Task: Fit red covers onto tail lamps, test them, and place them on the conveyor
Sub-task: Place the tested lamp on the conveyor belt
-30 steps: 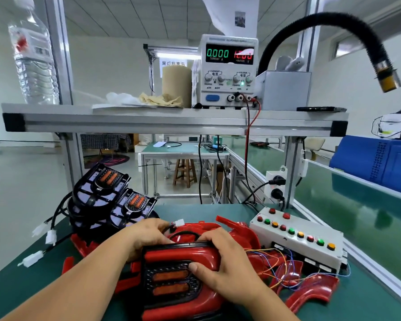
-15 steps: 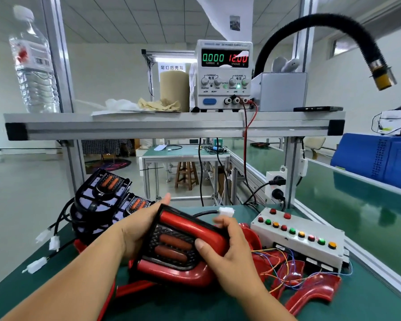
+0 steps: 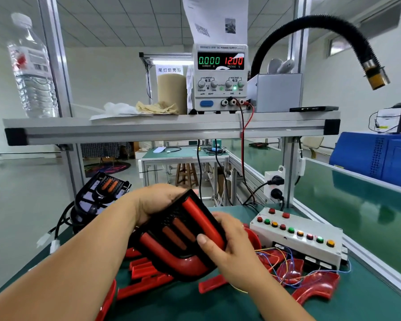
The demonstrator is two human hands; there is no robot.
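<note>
Tail lamp [image 3: 178, 237] slants away leftward, gripped by left hand [image 3: 158, 202], right hand [image 3: 234, 249] fingers [image 3: 202, 240].

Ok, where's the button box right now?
In the head view the white button box sits on the green table, right of the right hand and the held tail lamp.

The lamp [image 3: 178, 237] hides the fingers of the left hand [image 3: 158, 202]; a cover [image 3: 108, 300] at the bench's near left corner is cut off.

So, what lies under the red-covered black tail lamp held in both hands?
Loose red plastic covers lie on the green mat below. The red-covered black tail lamp and right hand hide what is directly beneath.
</note>
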